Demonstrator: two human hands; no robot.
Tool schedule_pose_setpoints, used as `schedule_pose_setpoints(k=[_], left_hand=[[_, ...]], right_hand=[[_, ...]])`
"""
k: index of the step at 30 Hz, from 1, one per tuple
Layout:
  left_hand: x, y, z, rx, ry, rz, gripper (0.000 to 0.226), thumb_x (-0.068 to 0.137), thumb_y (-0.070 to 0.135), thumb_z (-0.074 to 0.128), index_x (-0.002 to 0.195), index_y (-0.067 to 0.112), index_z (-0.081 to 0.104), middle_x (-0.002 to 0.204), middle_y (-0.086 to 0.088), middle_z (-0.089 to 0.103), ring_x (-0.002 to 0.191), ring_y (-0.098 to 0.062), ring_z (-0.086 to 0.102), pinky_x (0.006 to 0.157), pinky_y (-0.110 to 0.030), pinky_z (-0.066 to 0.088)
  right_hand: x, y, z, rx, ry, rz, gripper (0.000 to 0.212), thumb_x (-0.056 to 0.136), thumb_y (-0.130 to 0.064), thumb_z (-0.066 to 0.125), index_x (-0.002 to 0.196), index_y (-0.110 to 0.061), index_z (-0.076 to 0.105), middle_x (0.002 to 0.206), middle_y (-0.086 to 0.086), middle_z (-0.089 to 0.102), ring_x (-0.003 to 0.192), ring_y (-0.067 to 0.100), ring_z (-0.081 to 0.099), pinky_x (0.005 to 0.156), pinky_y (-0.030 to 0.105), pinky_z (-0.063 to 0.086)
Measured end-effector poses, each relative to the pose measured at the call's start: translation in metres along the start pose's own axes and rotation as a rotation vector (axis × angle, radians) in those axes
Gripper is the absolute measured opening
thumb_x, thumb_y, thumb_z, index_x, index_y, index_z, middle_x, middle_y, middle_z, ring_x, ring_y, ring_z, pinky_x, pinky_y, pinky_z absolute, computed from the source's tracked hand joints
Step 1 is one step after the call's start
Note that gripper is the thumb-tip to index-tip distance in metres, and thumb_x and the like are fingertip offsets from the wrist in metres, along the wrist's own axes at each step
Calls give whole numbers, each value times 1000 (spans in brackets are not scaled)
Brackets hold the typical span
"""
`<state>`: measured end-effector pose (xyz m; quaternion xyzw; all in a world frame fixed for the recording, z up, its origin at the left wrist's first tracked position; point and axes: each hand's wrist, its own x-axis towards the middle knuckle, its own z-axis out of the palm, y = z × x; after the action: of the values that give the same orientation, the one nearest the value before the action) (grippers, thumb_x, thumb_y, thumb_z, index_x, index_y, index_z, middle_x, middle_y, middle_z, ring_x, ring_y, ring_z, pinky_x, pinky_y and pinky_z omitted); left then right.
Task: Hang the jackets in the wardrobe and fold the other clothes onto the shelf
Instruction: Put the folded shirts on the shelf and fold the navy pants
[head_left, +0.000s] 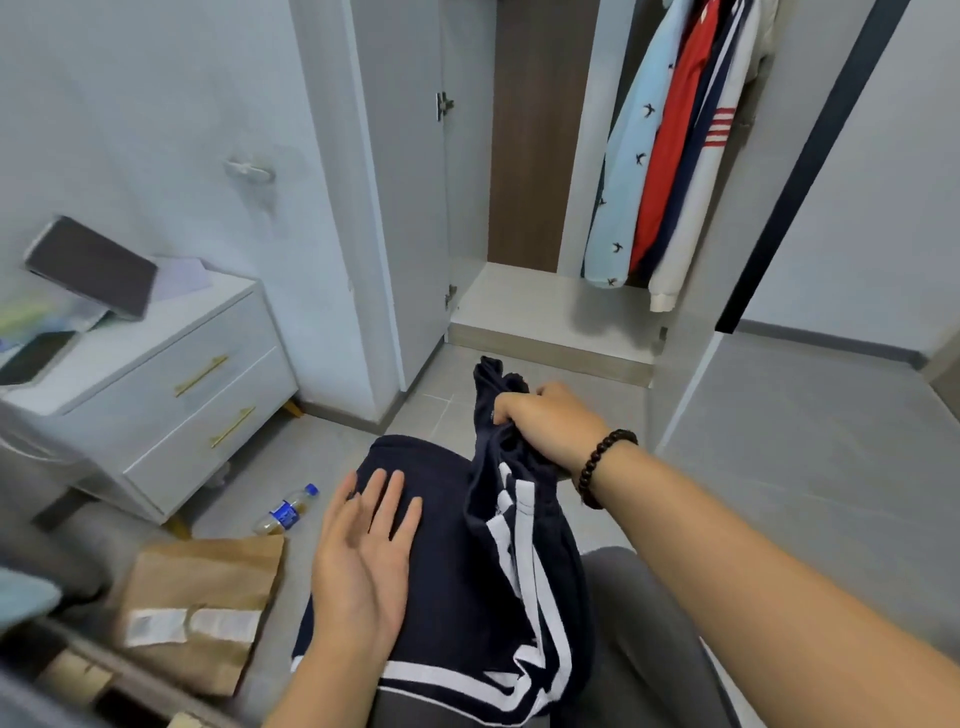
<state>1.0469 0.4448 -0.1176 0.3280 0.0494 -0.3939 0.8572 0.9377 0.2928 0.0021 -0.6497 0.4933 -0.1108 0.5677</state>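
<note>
Navy garment (457, 561) with white stripes draped over grey-trousered lap (639, 644), near centre. Left hand (363, 561) flat on garment's left part, fingers straight and spread a little, palm turned partly up, gripping nothing. Right hand (545, 421) fisted round bunched upper end of same garment, raised above lap, cloth hanging down from fist to lap; bead bracelet (602, 467) on that wrist. Kind of garment, shorts or other, not clear.

Far centre, wardrobe (524, 218) open, pale floor panel bare at its near edge. On far right inside, hanging side by side: light blue jacket (623, 171) with small dark bird marks, red jacket (670, 156), navy piece next, white jacket (701, 202) with red stripes on sleeve, cuffs reaching low toward wardrobe floor.

Left, white drawer unit (171, 384) with two gold handles; dark tablet (93, 265) tilted on top, blurred items beside. On grey tiled floor near left: plastic bottle (285, 512) lying on its side with blue cap and label, brown paper bag (202, 603) flat just near of it, white label on bag.
</note>
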Motion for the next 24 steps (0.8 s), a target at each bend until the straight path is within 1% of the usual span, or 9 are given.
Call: schedule_pose_setpoints(k=[4, 6, 7, 9, 13, 17, 19, 22, 24], left_hand=[[-9, 27, -22, -57, -50, -139, 47, 95, 36, 48, 135, 12, 52, 132, -14, 61, 118, -31, 62, 82, -48, 57], [-11, 38, -31, -16, -87, -215, 57, 93, 47, 46, 132, 7, 59, 131, -17, 61, 117, -33, 62, 81, -48, 57], [-12, 44, -35, 22, -96, -250, 60, 91, 52, 47, 125, 5, 65, 129, -18, 62, 116, -34, 62, 81, -48, 57], [-12, 56, -42, 116, -74, -296, 65, 82, 59, 55, 112, 5, 72, 126, -21, 63, 112, -36, 63, 82, -49, 57], [0, 82, -39, 461, -87, -329, 57, 71, 56, 65, 106, 12, 75, 116, -19, 69, 103, -35, 68, 77, -43, 59], [17, 97, -9, 875, -148, -359, 47, 70, 51, 72, 102, 18, 77, 110, -12, 72, 97, -26, 71, 80, -37, 54], [23, 97, 6, 1042, -164, -392, 56, 61, 54, 78, 101, 15, 77, 105, -9, 74, 92, -23, 73, 78, -36, 53], [35, 88, 13, 1233, -109, -353, 60, 58, 54, 84, 100, 12, 70, 89, -6, 77, 80, -21, 74, 65, -31, 56], [42, 81, 7, 1221, -51, -321, 55, 62, 44, 86, 100, 8, 69, 84, -8, 76, 74, -23, 74, 59, -30, 57]], right_hand=[[-2, -19, 64, 19, -65, -15, 61, 79, -25, 54, 130, -13, 22, 78, 3, 52, 62, 17, 53, 49, 24, 38], [-7, -14, 99, -4, -67, 6, 64, 83, -28, 51, 137, -10, 22, 115, 11, 55, 97, 26, 58, 69, 32, 47], [-11, -6, 115, -28, -62, 11, 65, 86, -29, 49, 141, -9, 23, 131, 11, 48, 113, 28, 52, 85, 36, 48], [-20, 16, 139, -128, -53, -69, 64, 90, -30, 43, 147, -12, 23, 146, 6, 34, 132, 25, 34, 108, 41, 34], [-33, 47, 150, -488, -61, -346, 64, 95, -33, 34, 151, -14, 11, 154, 0, 21, 139, 20, 18, 115, 38, 15], [-36, 55, 153, -696, -14, -459, 70, 98, -39, 32, 152, -9, 0, 154, 1, 19, 138, 20, 21, 112, 40, 17], [-39, 57, 157, -755, 39, -457, 71, 98, -39, 31, 152, -7, -3, 156, 2, 14, 141, 19, 16, 113, 39, 17], [-37, 57, 155, -733, 39, -445, 68, 98, -37, 34, 152, -8, 3, 157, 2, 12, 144, 17, 11, 116, 38, 15], [-35, 58, 139, -550, -48, -432, 60, 97, -32, 40, 149, -14, 18, 156, -3, 18, 144, 14, 13, 117, 36, 13]])
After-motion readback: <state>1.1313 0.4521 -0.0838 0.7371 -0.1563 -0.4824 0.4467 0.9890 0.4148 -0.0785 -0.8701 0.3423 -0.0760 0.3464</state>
